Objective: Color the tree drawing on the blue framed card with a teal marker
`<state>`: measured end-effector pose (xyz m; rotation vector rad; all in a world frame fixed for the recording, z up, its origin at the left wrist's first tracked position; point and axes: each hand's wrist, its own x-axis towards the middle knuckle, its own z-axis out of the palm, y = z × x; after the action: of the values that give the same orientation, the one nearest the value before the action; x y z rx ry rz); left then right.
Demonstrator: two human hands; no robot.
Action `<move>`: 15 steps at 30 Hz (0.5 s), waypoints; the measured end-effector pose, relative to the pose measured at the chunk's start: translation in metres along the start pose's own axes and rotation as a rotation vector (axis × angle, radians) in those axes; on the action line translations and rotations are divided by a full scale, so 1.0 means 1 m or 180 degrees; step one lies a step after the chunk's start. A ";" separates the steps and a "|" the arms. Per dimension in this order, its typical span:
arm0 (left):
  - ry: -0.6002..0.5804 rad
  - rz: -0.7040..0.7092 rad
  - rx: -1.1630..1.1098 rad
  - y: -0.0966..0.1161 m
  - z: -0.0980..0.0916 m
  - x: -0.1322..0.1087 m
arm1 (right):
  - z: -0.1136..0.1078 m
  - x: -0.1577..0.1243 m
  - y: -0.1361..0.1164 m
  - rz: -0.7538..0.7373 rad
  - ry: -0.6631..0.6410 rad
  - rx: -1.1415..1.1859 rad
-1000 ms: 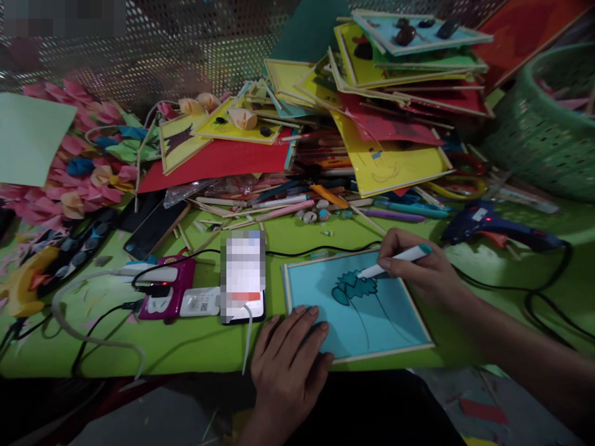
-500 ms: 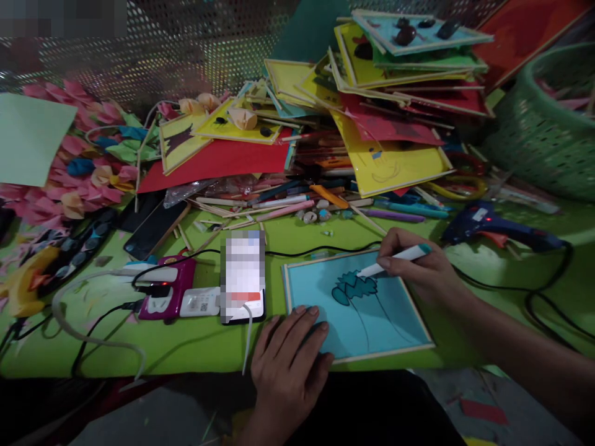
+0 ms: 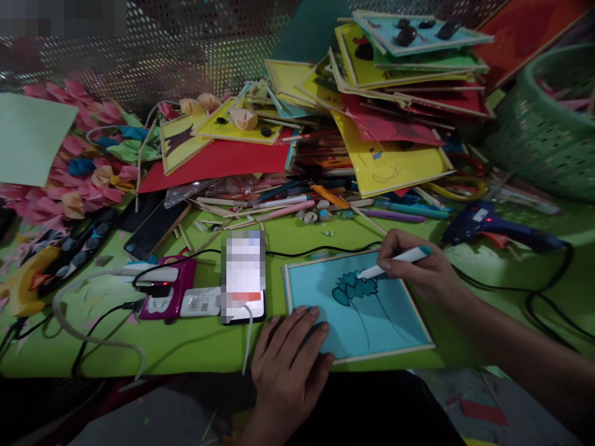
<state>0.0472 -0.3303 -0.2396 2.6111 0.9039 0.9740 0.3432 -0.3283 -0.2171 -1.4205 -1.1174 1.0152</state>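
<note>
A light blue framed card (image 3: 395,322) lies on the green table in front of me, with a dark teal flower drawn on it. My right hand (image 3: 421,272) is closed on a white marker with a teal cap (image 3: 400,258); its tip touches the top of the drawing. My left hand (image 3: 288,356) lies flat, fingers spread, pressing the card's near left corner.
A phone (image 3: 242,275) on a cable lies left of the card, beside a magenta charger block (image 3: 165,291). A blue glue gun (image 3: 488,226) rests at right. Stacked coloured cards (image 3: 385,93), pens, paper flowers (image 3: 79,161) and a green basket (image 3: 543,124) crowd the back.
</note>
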 end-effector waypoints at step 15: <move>-0.0017 0.0000 0.0012 -0.001 0.000 -0.002 | -0.002 0.001 0.003 -0.0067 0.0138 0.0039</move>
<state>0.0459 -0.3305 -0.2410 2.6154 0.9052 0.9659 0.3452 -0.3281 -0.2199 -1.4118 -1.0909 0.9703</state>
